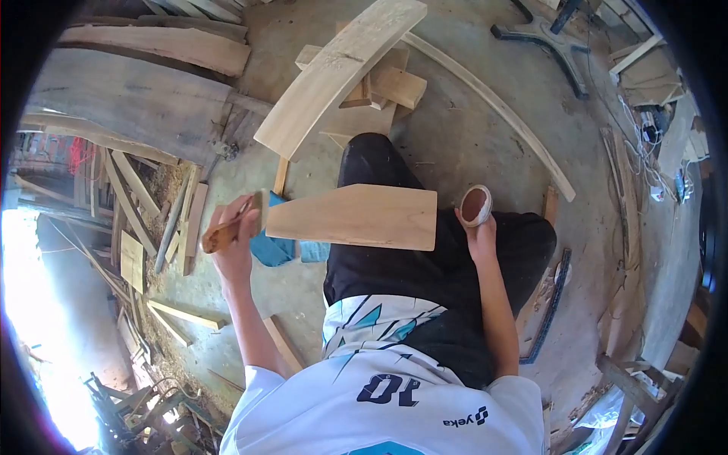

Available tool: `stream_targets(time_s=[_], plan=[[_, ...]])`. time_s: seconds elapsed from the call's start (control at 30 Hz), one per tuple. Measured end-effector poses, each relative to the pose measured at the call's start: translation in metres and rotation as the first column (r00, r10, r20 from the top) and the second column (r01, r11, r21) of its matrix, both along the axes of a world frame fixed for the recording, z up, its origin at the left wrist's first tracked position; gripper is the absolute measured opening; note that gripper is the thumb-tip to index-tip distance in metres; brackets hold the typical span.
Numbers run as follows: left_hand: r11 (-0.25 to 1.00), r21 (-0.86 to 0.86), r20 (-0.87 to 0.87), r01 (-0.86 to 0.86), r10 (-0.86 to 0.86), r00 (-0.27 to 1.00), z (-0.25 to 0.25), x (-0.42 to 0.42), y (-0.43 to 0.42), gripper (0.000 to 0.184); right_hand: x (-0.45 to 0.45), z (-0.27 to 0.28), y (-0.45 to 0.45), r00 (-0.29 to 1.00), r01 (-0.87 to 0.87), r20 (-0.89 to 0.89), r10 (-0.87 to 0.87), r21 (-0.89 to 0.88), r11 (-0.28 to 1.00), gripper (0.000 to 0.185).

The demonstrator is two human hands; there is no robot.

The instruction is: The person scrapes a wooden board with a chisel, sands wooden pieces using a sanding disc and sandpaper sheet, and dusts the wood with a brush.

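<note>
My left hand (236, 227) is closed around the wooden handle of a brush (220, 236), just left of a shaped wooden board (356, 217). The board lies flat across my lap, its narrower end towards the brush. My right hand (479, 231) holds a small round cup (475, 205) beside the board's right end, and its opening faces up. The cup looks reddish brown inside with a pale rim. Neither hand touches the board. Under the board's left end lies a blue cloth (271, 246) on the floor.
Ahead of my knees a long plank (334, 83) rests on stacked wood blocks (398, 86). A curved strip (493, 106) lies to its right. Large slabs (136, 95) and offcuts fill the left. A metal stand base (546, 34) and a dark square (550, 307) are on the right.
</note>
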State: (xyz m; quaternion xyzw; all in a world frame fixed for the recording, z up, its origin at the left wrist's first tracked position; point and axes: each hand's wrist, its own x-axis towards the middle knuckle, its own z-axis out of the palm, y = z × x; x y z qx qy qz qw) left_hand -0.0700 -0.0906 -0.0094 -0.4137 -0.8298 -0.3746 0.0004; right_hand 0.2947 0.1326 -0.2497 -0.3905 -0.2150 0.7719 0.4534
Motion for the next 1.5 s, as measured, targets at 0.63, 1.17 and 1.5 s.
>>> stream_targets(time_s=[0.63, 1.17, 1.5], plan=[[0.927, -0.129, 0.437, 0.352, -0.266, 0.859, -0.003, 0.029, 0.040, 0.014, -0.011, 0.006, -0.005, 0.994, -0.044, 0.101, 0.047, -0.025, 0.999, 0.026], [0.660, -0.140, 0.531, 0.738, -0.579, 0.618, 0.007, 0.071, 0.079, 0.018, -0.017, 0.004, -0.002, 0.983, -0.041, 0.174, 0.052, -0.066, 0.997, 0.026], [0.490, -0.101, 0.657, 0.866, -0.621, 0.428, 0.013, 0.092, 0.113, 0.016, -0.014, -0.006, 0.000, 0.978, -0.059, 0.194, 0.071, -0.067, 0.996, 0.027]])
